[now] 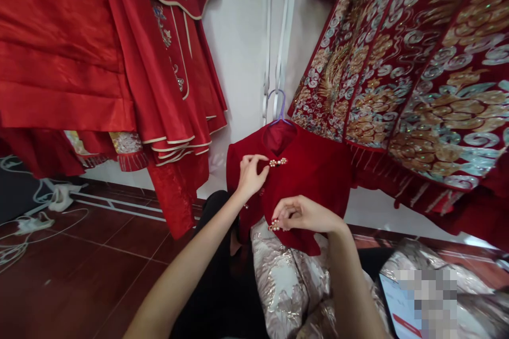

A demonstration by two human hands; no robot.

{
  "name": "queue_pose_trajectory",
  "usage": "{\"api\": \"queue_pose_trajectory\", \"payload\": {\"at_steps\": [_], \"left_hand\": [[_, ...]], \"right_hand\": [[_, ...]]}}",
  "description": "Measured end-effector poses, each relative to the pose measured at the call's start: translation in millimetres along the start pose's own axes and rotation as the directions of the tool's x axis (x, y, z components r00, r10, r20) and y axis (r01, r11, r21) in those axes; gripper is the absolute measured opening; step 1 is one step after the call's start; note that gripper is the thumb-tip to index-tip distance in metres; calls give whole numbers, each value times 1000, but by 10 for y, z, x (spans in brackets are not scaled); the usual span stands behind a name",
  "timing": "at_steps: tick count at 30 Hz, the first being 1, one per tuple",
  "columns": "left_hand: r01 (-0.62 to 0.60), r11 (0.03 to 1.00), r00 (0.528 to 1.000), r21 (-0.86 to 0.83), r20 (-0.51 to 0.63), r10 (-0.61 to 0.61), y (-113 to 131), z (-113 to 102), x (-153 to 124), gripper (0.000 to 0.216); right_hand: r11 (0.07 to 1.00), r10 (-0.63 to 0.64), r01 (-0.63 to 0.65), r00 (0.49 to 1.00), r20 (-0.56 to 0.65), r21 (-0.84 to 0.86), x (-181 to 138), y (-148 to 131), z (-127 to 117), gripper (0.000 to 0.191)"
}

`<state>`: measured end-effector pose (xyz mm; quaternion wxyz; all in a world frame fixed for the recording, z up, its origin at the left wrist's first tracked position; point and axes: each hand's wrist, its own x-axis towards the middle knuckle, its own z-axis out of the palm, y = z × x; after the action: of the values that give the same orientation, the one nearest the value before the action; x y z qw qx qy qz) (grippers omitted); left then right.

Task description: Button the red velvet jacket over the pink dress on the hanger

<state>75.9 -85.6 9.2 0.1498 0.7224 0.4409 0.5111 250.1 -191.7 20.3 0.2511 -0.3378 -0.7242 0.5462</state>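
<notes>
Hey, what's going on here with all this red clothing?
A person is handling a small red velvet top that hangs on a purple hanger. Their left hand pinches the fabric beside the upper pearl clasp at the collar. Their right hand pinches the lower pearl clasp. Embroidered red robes hang on both sides.

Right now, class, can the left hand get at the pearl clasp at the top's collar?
Likely yes: the left hand has fingertips at the clasp; nothing covers it, and the right hand is lower on the top.
</notes>
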Motion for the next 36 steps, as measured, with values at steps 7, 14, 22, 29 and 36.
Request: {"api": "queue_pose_trajectory", "payload": {"at_steps": [7, 14, 22, 29, 36], "left_hand": [[-196, 941, 932, 276, 350, 92, 264, -4, 340, 25], [-315, 941, 880, 120, 409, 242, 200, 16, 483, 9], [2, 965, 877, -262, 464, 125, 246, -49, 482, 10], [-27, 938, 877, -346, 442, 188, 244, -21, 536, 11], [189, 935, 920, -300, 387, -62, -27, 7, 594, 28]], "right_hand": [[997, -12, 10, 999, -31, -75, -246, -29, -154, 23], [994, 29, -36, 997, -71, -102, -473, 36, -329, 23], [989, 66, -75, 995, -78, -125, -460, 105, -359, 31], [945, -314, 150, 673, -670, -292, 104, 129, -235, 41], [940, -78, -230, 572, -816, -251, 1125, -95, -237, 88]]}}
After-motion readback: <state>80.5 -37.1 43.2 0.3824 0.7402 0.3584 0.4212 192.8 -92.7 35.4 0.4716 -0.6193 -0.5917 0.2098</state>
